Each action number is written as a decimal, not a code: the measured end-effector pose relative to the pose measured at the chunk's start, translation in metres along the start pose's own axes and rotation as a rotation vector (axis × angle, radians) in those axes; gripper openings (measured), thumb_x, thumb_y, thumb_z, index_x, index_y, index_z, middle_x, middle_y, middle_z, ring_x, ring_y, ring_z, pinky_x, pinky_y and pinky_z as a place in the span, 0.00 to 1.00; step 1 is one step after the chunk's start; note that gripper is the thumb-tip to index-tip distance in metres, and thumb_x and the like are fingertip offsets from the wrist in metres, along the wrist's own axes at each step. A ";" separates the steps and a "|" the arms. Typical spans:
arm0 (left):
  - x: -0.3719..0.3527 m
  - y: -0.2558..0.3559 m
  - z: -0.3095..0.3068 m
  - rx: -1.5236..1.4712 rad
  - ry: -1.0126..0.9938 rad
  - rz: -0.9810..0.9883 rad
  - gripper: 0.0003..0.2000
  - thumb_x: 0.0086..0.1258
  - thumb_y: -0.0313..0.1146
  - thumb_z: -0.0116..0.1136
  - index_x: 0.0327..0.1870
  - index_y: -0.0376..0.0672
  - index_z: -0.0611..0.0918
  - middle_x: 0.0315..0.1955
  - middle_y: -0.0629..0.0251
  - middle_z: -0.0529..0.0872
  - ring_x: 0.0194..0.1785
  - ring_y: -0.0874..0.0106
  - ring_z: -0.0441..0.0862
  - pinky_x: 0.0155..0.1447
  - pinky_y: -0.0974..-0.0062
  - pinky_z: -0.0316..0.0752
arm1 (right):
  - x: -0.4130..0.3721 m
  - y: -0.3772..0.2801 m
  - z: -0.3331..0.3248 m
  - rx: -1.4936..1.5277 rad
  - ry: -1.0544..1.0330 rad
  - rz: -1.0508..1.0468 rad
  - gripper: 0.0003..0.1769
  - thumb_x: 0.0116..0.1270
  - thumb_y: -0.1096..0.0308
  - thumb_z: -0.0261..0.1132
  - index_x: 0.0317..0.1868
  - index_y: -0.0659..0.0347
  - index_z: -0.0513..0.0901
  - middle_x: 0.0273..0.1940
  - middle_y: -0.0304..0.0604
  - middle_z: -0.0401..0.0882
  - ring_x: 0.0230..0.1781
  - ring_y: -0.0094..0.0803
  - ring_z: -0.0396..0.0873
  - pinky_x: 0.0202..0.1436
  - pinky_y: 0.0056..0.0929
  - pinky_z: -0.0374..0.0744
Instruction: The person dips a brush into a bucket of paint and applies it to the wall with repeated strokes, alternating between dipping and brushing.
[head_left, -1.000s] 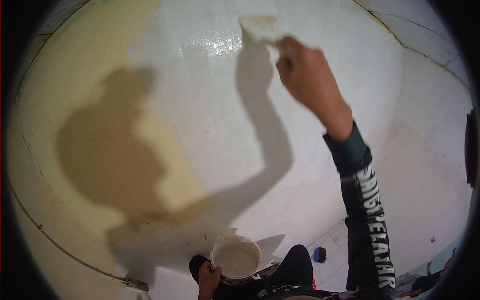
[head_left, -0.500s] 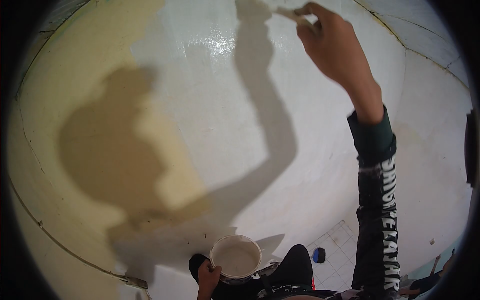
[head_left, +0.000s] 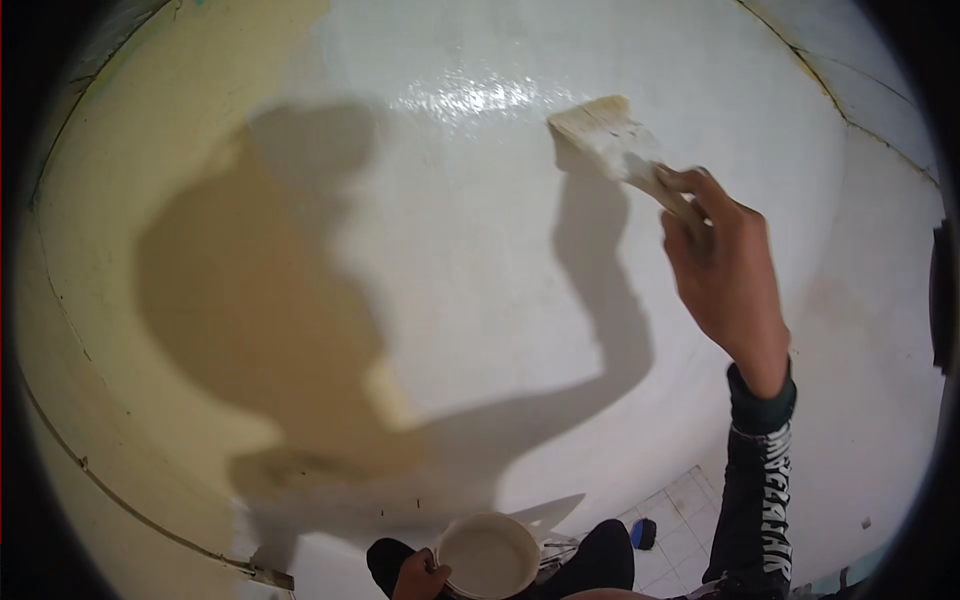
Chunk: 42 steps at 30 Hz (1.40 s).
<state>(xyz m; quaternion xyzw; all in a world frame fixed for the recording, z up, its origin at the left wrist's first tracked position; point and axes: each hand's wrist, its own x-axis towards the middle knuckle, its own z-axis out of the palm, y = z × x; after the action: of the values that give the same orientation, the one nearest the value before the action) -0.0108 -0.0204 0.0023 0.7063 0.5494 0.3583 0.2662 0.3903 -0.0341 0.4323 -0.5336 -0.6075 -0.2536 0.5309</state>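
My right hand (head_left: 728, 270) is closed around the handle of a wide paintbrush (head_left: 605, 135), whose bristles are at the wall, just right of a wet, shiny patch. The wall (head_left: 480, 260) is white through the middle, with a yellow area (head_left: 90, 270) on the left. Low in the view, my left hand (head_left: 420, 577) grips the rim of a round bucket (head_left: 487, 557) holding pale liquid. The bucket is beside my dark-clothed knees.
A blue and black object (head_left: 643, 534) lies on the tiled floor (head_left: 680, 515) at the lower right. A cable (head_left: 130, 505) runs along the lower left wall to a small box (head_left: 270, 576). My shadow covers part of the wall.
My right hand and the brush have moved down and to the right, so the whole brush head now shows. The bucket and my left hand appear slightly lower in the view.
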 end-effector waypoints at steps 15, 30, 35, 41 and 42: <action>0.014 -0.033 -0.001 -0.205 -0.313 -0.014 0.10 0.70 0.27 0.60 0.31 0.40 0.71 0.23 0.66 0.71 0.21 0.71 0.79 0.24 0.67 0.77 | 0.058 -0.071 -0.018 -0.205 0.452 -0.347 0.16 0.76 0.71 0.65 0.62 0.61 0.83 0.27 0.36 0.75 0.23 0.19 0.64 0.27 0.24 0.65; -0.017 0.016 -0.028 -0.085 0.012 -0.133 0.12 0.62 0.32 0.64 0.28 0.37 0.71 0.20 0.58 0.66 0.27 0.68 0.64 0.33 0.61 0.67 | 0.046 -0.041 -0.007 -0.154 -0.082 -0.013 0.13 0.66 0.75 0.66 0.50 0.67 0.85 0.25 0.58 0.80 0.21 0.50 0.77 0.31 0.40 0.75; -0.021 -0.008 -0.038 -0.134 -0.060 -0.205 0.12 0.64 0.30 0.63 0.27 0.38 0.71 0.20 0.61 0.68 0.27 0.70 0.67 0.32 0.62 0.68 | 0.120 -0.071 0.019 -0.068 0.135 -0.193 0.15 0.70 0.74 0.63 0.54 0.73 0.83 0.28 0.57 0.78 0.26 0.42 0.75 0.32 0.39 0.74; -0.033 -0.063 -0.019 -0.125 0.007 -0.202 0.13 0.65 0.30 0.63 0.28 0.37 0.70 0.20 0.63 0.68 0.27 0.71 0.67 0.32 0.64 0.69 | 0.124 -0.070 0.063 -0.099 0.089 -0.299 0.12 0.68 0.75 0.63 0.50 0.72 0.82 0.29 0.64 0.82 0.26 0.54 0.82 0.33 0.43 0.79; -0.038 -0.072 -0.012 -0.139 0.024 -0.226 0.13 0.65 0.30 0.63 0.28 0.36 0.71 0.21 0.63 0.68 0.28 0.71 0.67 0.32 0.64 0.69 | 0.114 -0.057 0.073 -0.111 0.211 -0.423 0.11 0.67 0.74 0.65 0.49 0.68 0.82 0.25 0.60 0.79 0.23 0.52 0.77 0.31 0.42 0.76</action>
<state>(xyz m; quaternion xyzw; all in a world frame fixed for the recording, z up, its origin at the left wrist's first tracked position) -0.0682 -0.0386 -0.0537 0.6154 0.6026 0.3716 0.3466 0.3262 0.0556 0.5289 -0.3933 -0.6319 -0.4466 0.4966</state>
